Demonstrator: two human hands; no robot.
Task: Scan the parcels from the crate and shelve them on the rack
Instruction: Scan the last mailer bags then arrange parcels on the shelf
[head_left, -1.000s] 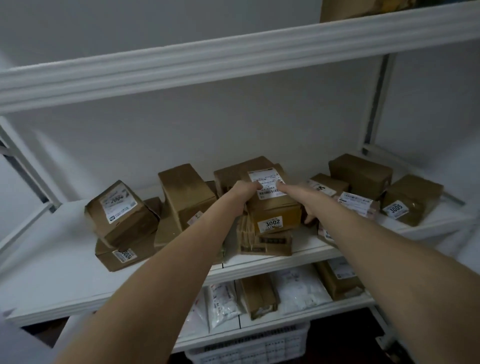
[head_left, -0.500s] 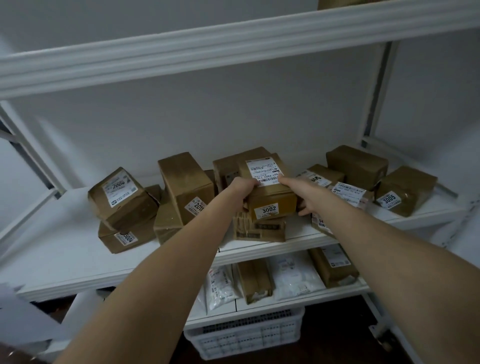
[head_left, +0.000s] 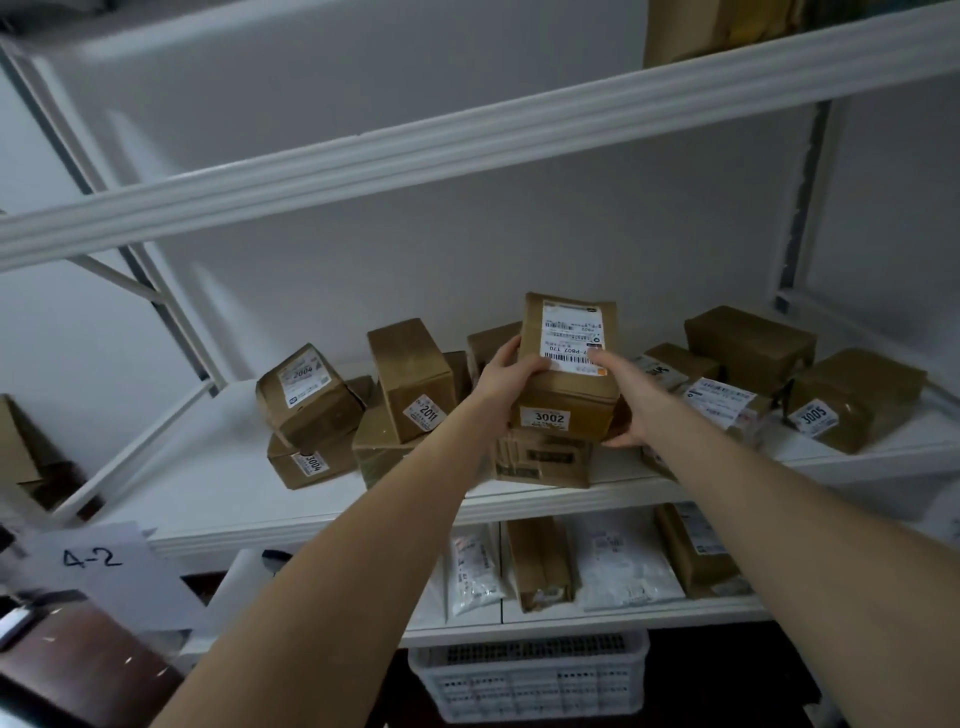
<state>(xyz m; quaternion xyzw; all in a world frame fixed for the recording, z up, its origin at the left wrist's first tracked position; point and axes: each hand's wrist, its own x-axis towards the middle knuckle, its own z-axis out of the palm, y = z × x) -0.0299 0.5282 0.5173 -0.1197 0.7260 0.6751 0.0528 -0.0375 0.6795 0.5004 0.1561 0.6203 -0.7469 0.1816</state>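
Rising and tipping back since the earlier frame, parcel 3002 (head_left: 566, 397) is now showing its long shipping label to the camera, with its far end lifted higher than before. Nearest the camera, a white perforated crate (head_left: 530, 680) is sitting on the floor under the rack (head_left: 208, 499), and a paper sign (head_left: 98, 561) reading 4-2 is hanging at the lower left. Above the crate, white bags (head_left: 623, 566) and brown parcels are lying on the lower shelf. Both bare forearms are reaching up to the middle shelf. The left hand (head_left: 506, 371) is gripping the parcel's left edge, fingers curled round it. The right hand (head_left: 631, 400) is holding the right side, thumb pressing on the label and fingers cupping the lower corner. The parcel is sitting between the two hands, just above a flat box (head_left: 545, 460) on the shelf; whether it is touching that box is unclear. Parcel 2011 (head_left: 410, 379) and parcel 2004 (head_left: 306, 395) are standing to its left, and parcel 3005 (head_left: 852, 400) is lying well to the right.
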